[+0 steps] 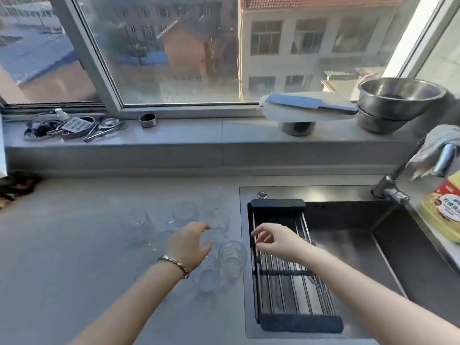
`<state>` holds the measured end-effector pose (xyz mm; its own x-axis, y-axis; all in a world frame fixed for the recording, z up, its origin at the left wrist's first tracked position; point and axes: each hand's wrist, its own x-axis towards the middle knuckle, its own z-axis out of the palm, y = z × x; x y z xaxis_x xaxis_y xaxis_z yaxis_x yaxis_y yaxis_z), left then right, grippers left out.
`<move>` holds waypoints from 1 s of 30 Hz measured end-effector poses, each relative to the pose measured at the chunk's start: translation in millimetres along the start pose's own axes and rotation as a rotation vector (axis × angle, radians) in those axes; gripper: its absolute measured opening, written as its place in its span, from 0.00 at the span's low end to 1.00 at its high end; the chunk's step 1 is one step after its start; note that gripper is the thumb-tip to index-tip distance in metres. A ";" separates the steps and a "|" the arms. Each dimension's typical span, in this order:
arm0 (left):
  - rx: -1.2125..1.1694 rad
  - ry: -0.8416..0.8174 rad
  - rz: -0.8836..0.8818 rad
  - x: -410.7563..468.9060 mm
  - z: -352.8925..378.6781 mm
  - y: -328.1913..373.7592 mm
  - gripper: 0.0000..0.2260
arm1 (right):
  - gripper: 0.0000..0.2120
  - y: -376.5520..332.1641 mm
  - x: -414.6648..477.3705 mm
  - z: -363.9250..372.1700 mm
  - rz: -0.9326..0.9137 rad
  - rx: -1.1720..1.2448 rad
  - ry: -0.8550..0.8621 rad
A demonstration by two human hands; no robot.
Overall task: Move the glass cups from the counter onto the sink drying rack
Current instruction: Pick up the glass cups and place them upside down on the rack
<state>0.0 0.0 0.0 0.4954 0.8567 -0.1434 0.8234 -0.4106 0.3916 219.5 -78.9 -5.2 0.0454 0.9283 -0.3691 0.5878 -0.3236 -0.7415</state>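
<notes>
Several clear glass cups stand in a loose group on the grey counter (74,245), left of the sink. One cup (232,255) is nearest the sink edge, another (138,220) farthest left, another (185,211) at the back. My left hand (189,245) hovers over the group with fingers spread, holding nothing. My right hand (273,239) hangs over the far half of the black roll-up drying rack (293,290), fingers loosely curled and empty. The rack lies across the left side of the sink and carries no cup.
The dark sink basin (373,245) lies right of the rack, with a faucet (393,188) and a draped cloth (433,150) behind it. A yellow packet (445,207) sits far right. The window ledge holds stacked steel bowls (398,100), a cleaver (311,103) and utensils (74,127).
</notes>
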 end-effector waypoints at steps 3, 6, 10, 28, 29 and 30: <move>-0.029 -0.068 -0.097 -23.2 28.3 -30.2 0.24 | 0.20 29.3 4.0 39.3 0.163 -0.093 -0.042; -0.040 -0.169 -0.142 -30.9 53.9 -51.9 0.38 | 0.32 42.0 10.7 72.5 0.257 -0.050 0.008; -0.198 -0.190 -0.205 -19.4 81.8 -61.8 0.48 | 0.47 46.9 27.9 101.6 0.279 0.100 0.111; -0.751 -0.044 -0.289 -21.8 98.7 -8.8 0.31 | 0.30 101.9 3.0 79.5 0.373 0.558 0.263; -0.748 -0.057 -0.275 -16.8 98.4 -1.2 0.32 | 0.32 110.8 -0.4 66.0 0.420 0.526 0.272; -0.741 -0.064 -0.263 -11.2 98.9 5.5 0.33 | 0.32 118.9 -2.0 52.4 0.465 0.487 0.293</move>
<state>26.4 -42.7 -86.1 0.3431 0.8682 -0.3585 0.5276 0.1376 0.8383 246.9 -128.8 -122.0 0.4568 0.6638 -0.5922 0.0325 -0.6777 -0.7346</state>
